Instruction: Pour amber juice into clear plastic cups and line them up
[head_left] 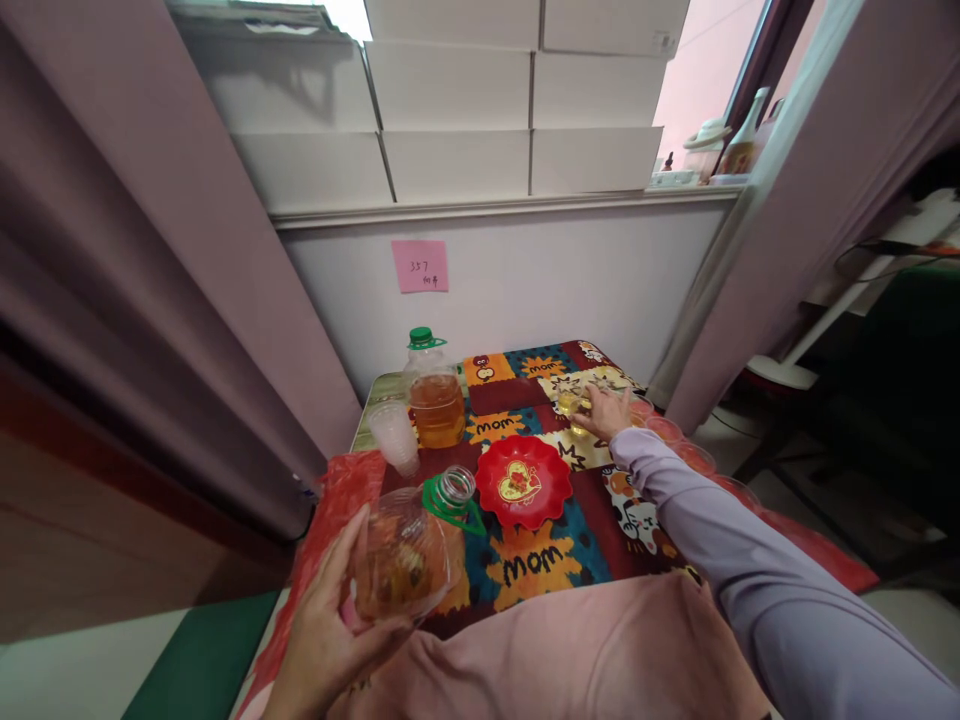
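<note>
My left hand (337,610) is wrapped around a clear plastic jug (409,555) with a green ring handle and no cap on its neck. The jug is tilted to the right, and a little amber liquid seems to show through it. At the far right of the table, my right hand (609,412) has its fingers around a small clear cup (574,404) with yellow liquid; its exact shape is hard to make out. Between my hands lies a red scalloped plate (555,485) with a heart design.
A green-capped jug (437,410) of amber liquid stands at the back left. Beside it is a stack of clear cups (394,437). Several clear cups (665,429) line the right edge of the patterned tablecloth (532,565). A pink note (420,266) is on the wall.
</note>
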